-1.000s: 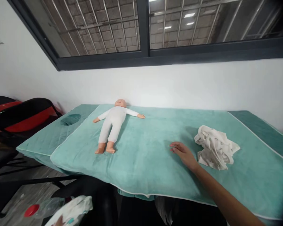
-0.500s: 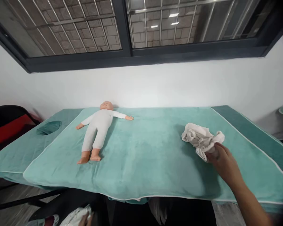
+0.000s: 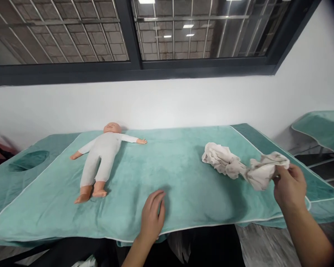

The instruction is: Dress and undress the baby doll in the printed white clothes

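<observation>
A crumpled white cloth [image 3: 222, 160], possibly a small garment, lies stretched out on the right half of the green bed cover [image 3: 180, 174]. My right hand [image 3: 291, 185] pinches its right end between thumb and fingers and lifts that end a little. The cloth narrows in the middle, and its left end stays bunched on the cover. Near the front edge, my left hand [image 3: 153, 214] is over the cover with fingers extended and nothing in it. Left of it, a baby doll [image 3: 102, 155] in a white suit lies on its back, arms spread and feet bare.
The bed has a face hole [image 3: 29, 160] at its left end. Behind it stand a white wall [image 3: 167, 102] and a dark-framed window [image 3: 140, 66] with metal bars. Another green-covered bed [image 3: 323, 128] is at the far right.
My right hand has moved right, drawing the cloth out longer. My left hand has come up from below onto the front of the bed. The view has turned slightly right.
</observation>
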Demonstrator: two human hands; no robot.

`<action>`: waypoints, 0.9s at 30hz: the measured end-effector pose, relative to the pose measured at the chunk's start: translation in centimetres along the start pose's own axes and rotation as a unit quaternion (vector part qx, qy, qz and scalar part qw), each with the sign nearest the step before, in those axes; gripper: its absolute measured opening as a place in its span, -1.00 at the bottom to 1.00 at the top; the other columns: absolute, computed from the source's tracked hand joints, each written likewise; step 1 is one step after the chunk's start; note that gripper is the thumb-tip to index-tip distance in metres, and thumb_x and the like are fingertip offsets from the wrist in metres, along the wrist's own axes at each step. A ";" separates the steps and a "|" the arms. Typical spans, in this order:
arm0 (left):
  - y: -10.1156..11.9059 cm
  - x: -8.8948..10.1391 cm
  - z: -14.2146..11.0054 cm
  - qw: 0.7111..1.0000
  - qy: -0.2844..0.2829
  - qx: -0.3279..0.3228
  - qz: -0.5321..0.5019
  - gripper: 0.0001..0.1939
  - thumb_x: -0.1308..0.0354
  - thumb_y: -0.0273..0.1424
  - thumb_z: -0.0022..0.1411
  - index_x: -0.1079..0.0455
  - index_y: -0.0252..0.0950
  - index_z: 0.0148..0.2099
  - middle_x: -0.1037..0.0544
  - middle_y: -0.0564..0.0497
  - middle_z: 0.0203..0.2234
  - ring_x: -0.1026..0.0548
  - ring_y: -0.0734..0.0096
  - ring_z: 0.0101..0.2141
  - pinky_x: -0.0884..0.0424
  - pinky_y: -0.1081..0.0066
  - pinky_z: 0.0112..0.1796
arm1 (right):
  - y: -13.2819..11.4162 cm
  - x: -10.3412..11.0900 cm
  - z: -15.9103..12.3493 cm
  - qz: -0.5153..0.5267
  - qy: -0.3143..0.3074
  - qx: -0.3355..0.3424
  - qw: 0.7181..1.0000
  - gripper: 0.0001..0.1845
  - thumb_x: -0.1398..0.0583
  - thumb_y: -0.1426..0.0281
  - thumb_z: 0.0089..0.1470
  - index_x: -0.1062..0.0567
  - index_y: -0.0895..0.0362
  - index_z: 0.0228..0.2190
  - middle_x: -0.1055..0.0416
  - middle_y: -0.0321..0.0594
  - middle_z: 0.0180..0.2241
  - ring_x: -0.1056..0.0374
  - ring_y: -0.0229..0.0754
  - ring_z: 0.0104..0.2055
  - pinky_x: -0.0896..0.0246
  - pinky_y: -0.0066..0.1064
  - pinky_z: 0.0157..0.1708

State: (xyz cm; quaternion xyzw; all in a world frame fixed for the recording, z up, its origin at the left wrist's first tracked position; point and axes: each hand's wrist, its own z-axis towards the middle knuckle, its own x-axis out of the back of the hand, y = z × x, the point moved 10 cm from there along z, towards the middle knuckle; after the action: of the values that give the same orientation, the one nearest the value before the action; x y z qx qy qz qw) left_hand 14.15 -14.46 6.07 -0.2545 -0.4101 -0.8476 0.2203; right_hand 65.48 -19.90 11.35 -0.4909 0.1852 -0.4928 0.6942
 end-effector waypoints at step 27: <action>-1.4 -9.2 12.6 0.764 0.070 0.289 -0.573 -0.65 -0.31 -0.16 0.11 -0.31 -0.22 -0.17 -0.48 0.11 -0.34 -0.46 0.47 -0.33 -0.37 0.47 -0.27 | -3.0 -16.5 -4.5 -0.311 -0.333 0.250 0.855 -0.41 -0.23 0.27 0.03 -0.31 0.02 0.11 -0.20 -0.05 0.27 -0.10 0.20 0.28 -0.05 0.09 0.17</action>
State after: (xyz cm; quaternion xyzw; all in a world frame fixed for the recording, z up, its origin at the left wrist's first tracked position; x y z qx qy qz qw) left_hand 23.58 -2.00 6.34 0.1639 -0.6886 -0.6729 -0.2147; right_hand 53.27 -7.98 8.12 -0.4678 -0.3481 -0.5200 0.6242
